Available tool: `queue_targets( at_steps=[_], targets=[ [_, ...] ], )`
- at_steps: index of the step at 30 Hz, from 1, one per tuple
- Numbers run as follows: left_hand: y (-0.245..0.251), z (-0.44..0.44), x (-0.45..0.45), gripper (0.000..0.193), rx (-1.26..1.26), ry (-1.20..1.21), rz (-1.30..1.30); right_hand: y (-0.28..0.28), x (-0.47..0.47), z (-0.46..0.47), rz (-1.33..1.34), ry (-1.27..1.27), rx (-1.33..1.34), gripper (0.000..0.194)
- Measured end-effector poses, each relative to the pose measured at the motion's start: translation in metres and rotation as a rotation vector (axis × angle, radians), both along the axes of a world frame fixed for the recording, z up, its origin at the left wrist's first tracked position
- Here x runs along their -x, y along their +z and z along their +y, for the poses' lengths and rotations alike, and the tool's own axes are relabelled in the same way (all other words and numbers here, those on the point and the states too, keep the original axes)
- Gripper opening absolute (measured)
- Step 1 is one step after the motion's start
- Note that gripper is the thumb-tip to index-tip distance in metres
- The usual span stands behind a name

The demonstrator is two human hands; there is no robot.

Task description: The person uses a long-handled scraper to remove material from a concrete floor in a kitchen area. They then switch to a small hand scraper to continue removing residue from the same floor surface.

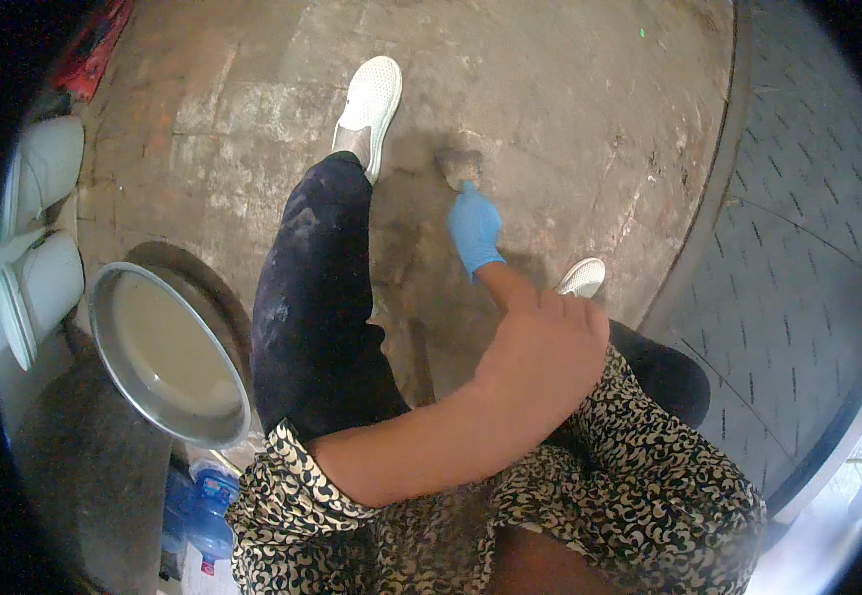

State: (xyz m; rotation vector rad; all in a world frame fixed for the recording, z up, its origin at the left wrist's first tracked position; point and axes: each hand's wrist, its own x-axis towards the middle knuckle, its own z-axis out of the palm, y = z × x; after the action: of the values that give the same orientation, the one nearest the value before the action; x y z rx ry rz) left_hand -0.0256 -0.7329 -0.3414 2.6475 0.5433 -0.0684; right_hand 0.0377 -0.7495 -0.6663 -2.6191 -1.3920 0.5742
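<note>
My right hand, in a blue disposable glove, is closed on a small flared tool that looks like a scraper. Its broad end is at the worn, stained floor, between my two feet; the blade is blurred. Bare and ungloved, my left hand reaches across my body and lies over my right forearm, its fingers curled over the arm near the patterned sleeve.
A metal basin of cloudy liquid stands at left, beside my dark-trousered leg. White slippers and a blue water bottle are at the left edge. Grey tiles lie at right. I wear white perforated shoes.
</note>
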Motion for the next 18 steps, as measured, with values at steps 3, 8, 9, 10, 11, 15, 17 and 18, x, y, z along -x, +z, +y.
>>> queue_targets(
  at_steps=[3, 8, 9, 10, 11, 15, 17, 18],
  targets=[
    [-0.003, -0.002, 0.0, 0.017, 0.165, 0.079, -0.027, -0.003, -0.017, 0.021, 0.011, 0.059, 0.02, 0.027],
    [-0.006, 0.001, 0.001, 0.015, 0.151, 0.083, -0.024, 0.002, -0.038, 0.065, -0.014, 0.092, -0.07, 0.018],
    [-0.005, 0.0, 0.002, 0.015, 0.141, 0.098, -0.026, 0.002, -0.04, 0.067, -0.017, 0.103, -0.08, 0.018],
    [-0.004, 0.0, 0.003, 0.016, 0.154, 0.085, -0.013, 0.002, -0.04, 0.067, -0.015, 0.097, -0.087, 0.018],
    [-0.001, 0.001, 0.005, 0.017, 0.169, 0.073, 0.0, 0.002, -0.038, 0.067, -0.014, 0.09, -0.095, 0.018],
    [0.0, 0.003, 0.006, 0.018, 0.156, 0.082, 0.021, -0.003, -0.023, 0.058, 0.012, 0.04, -0.052, 0.019],
    [-0.002, 0.005, 0.008, 0.019, 0.183, 0.087, 0.021, -0.007, -0.024, 0.07, 0.001, 0.042, -0.129, 0.02],
    [-0.002, 0.005, 0.008, 0.019, 0.2, 0.069, 0.013, -0.013, -0.031, 0.073, -0.015, 0.023, -0.162, 0.022]
  ],
)
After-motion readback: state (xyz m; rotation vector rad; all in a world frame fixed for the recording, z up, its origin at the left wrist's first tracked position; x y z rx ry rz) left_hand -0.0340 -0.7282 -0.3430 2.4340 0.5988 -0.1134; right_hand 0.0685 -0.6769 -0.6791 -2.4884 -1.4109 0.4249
